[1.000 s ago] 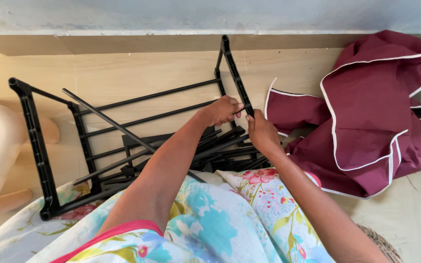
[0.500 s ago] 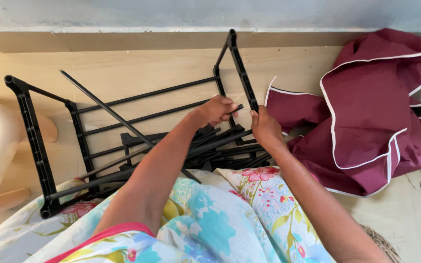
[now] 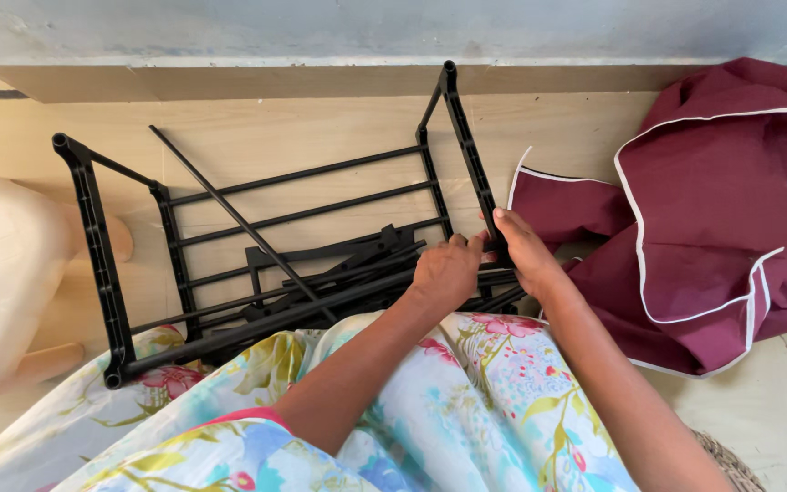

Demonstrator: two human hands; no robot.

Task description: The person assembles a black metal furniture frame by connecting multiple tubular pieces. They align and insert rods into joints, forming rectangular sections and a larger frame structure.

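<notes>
— gripping what, those fingers?
— both hands close on the black plastic rack [image 3: 302, 246]: right hand [image 3: 523, 248] clasps its right post, left hand [image 3: 448, 271] curls over the rails.
— where's it lying?
— flat on the wooden floor [image 3: 257, 118], maroon cover [image 3: 712, 219] right.

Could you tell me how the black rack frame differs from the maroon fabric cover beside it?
The black rack frame is rigid, open bars; the maroon fabric cover is soft, crumpled cloth with white piping. Both hands, left hand and right hand, grip the frame; the cover lies untouched. Both rest on the floor.
</notes>
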